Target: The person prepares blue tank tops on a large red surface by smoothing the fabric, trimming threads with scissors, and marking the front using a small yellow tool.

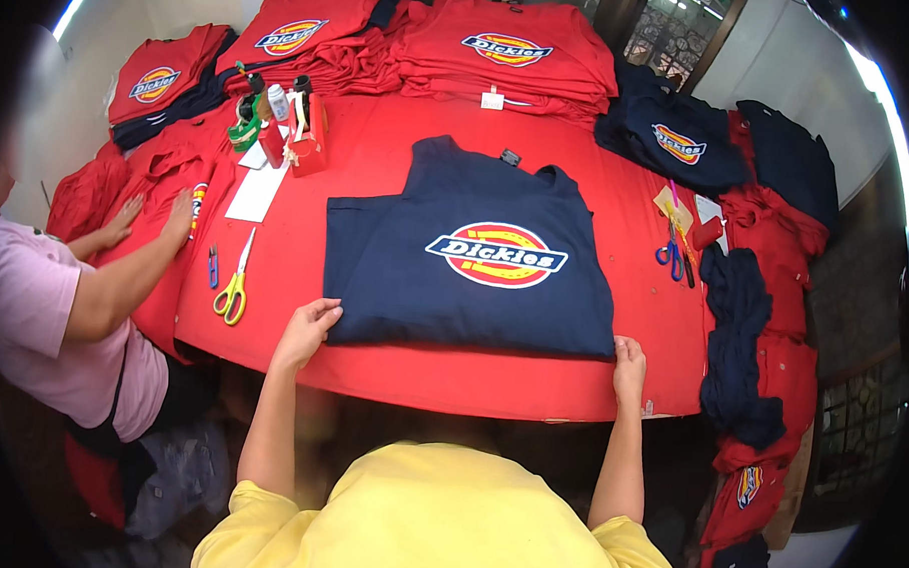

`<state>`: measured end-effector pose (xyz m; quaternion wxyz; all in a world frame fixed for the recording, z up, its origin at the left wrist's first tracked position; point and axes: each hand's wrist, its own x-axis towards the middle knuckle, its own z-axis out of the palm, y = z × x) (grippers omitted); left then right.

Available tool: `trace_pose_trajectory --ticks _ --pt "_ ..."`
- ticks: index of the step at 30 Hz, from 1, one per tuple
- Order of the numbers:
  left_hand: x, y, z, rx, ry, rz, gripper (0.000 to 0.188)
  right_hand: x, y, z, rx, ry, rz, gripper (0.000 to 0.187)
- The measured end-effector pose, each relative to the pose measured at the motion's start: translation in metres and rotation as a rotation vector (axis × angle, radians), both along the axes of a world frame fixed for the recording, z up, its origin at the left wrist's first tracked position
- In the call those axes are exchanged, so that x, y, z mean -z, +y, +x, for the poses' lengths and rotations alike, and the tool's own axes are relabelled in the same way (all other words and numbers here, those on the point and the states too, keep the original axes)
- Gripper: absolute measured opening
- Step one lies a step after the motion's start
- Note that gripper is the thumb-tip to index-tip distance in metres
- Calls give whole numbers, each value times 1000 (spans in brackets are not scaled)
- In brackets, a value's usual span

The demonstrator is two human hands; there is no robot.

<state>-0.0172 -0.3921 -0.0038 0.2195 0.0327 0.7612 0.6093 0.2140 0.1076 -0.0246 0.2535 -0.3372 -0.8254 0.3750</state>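
A navy T-shirt (394, 282) with a printed chest logo lies partly folded in front of me, its collar pointing away. One folded part sticks out at its left side. My left hand (311, 327) is closed on the near left corner of the shirt, thumb and fingers pinched together. At the near right corner, my right hand (629, 365) pinches the cloth the same way. Left of the shirt lie yellow-handled scissors (234, 291) and small blue thread snips (213, 268).
The red-covered table (451, 379) holds stacks of red shirts (502, 70) at the back and navy shirts (670, 141) at right. A red box (307, 149) with bottles stands back left. Blue scissors (668, 253) lie right. A co-worker (93, 311) handles a red shirt at left.
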Motion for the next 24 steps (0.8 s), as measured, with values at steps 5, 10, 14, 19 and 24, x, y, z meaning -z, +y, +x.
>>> trace_pose_trajectory --ticks 5,10,14,19,24 --pt "-5 18 -21 75 4 -172 23 -7 -2 -27 -13 -63 -103 23" --pt "-17 36 -19 -86 148 175 13 -16 9 -31 39 172 -62 12" --pt "-42 18 15 -226 185 456 20 -71 -7 -16 -61 318 -279 9" --pt "-29 7 59 -64 -259 423 15 -97 3 0 -84 543 -389 12" --pt "-78 10 90 175 -268 509 37 -171 -2 20 -134 621 -186 12"
